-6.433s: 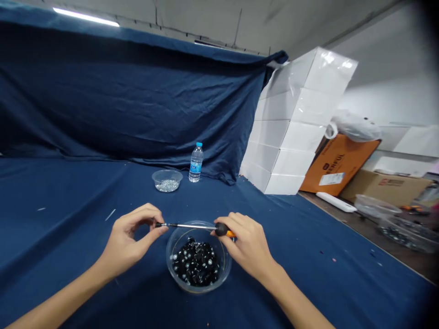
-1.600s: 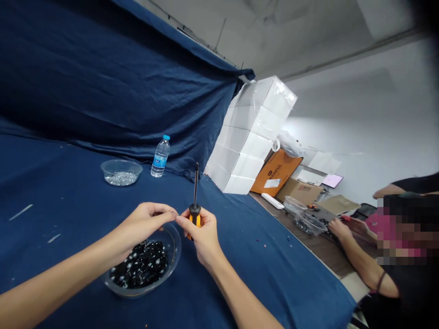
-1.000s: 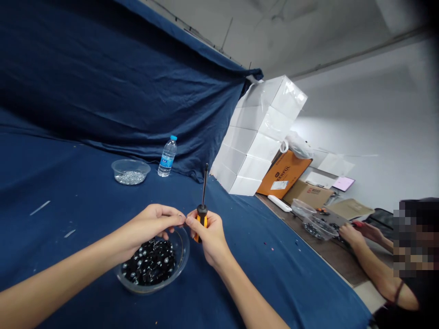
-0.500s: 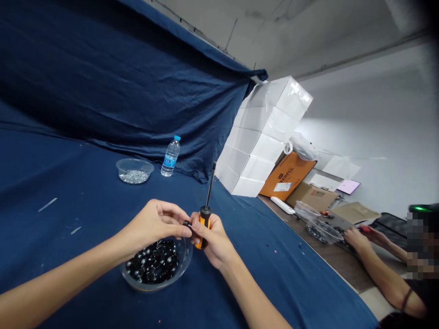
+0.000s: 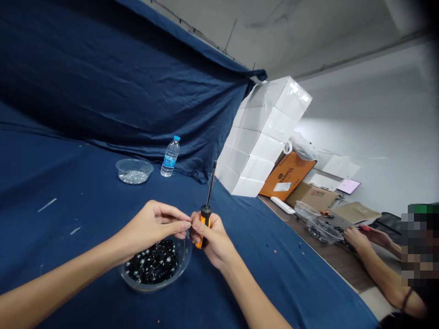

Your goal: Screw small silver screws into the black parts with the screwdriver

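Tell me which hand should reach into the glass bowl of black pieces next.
Left, probably: the left hand sits directly above the glass bowl with no tool showing, while the right hand grips the orange-and-black screwdriver.

Left hand (image 5: 152, 226) above plastic bowl of small parts (image 5: 146, 289), fingertips (image 5: 188, 225) touching right hand (image 5: 213, 242). Right hand grips upright screwdriver (image 5: 206, 215), just right of bowl. Both bowl and hands over cloth-covered table (image 5: 68, 237). Behind: second bowl (image 5: 133, 162), water bottle (image 5: 170, 157) to its right. Farther right: stacked boxes (image 5: 260, 137) at table's back corner. Cloth backdrop (image 5: 120, 77) behind table. Beyond right table edge: carton (image 5: 287, 176), co-worker's hand (image 5: 353, 237) just right of plastic tray (image 5: 323, 232).
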`<state>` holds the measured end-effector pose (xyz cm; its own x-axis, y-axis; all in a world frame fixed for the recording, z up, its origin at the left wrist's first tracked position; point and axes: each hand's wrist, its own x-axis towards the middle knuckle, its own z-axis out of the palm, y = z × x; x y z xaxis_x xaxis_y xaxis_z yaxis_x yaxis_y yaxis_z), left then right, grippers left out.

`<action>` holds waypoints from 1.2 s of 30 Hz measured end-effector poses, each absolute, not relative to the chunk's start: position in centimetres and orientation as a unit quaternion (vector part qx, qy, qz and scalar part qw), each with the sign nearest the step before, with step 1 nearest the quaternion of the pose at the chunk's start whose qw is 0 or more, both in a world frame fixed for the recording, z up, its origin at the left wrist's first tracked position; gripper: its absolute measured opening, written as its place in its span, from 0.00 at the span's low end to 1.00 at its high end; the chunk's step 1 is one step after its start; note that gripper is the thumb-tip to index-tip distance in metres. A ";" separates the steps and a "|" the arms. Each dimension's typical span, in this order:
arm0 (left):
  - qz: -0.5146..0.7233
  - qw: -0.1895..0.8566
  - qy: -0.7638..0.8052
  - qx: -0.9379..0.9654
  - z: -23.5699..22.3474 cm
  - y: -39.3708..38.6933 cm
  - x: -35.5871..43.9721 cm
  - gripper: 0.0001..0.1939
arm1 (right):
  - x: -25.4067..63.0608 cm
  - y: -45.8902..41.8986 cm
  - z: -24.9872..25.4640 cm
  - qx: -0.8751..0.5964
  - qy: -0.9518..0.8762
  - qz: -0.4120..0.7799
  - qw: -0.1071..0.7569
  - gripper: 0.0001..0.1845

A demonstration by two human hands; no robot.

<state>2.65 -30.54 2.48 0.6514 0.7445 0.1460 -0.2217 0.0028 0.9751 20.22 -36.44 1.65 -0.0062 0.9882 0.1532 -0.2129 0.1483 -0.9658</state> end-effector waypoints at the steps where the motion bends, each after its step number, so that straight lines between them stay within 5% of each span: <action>1: 0.358 0.668 0.213 0.617 2.6 -30.5 2.7 0.15 | 20.2 -36.4 1.6 -0.399 -0.487 0.516 0.581 0.21; 10: 0.342 0.615 0.162 0.692 2.5 -30.5 2.7 0.07 | 20.1 -36.3 1.4 -0.393 -0.480 0.527 0.581 0.23; 27: 0.325 0.596 0.191 0.708 3.3 -30.8 2.2 0.08 | 20.1 -36.4 1.6 -0.423 -0.501 0.493 0.572 0.26; 33: 0.392 0.395 0.238 0.796 3.0 -29.3 -1.9 0.06 | 21.1 -35.9 1.8 -0.460 -0.555 0.389 0.574 0.20; 36: 0.406 0.337 0.274 0.804 2.1 -28.3 -4.8 0.06 | 21.6 -35.7 1.8 -0.513 -0.666 0.184 0.509 0.15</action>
<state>-4.75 -28.34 2.13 0.5201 0.7144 0.4682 0.1667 -0.6225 0.7647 21.63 -35.71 1.84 0.0456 0.8713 0.4887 0.4956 0.4050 -0.7683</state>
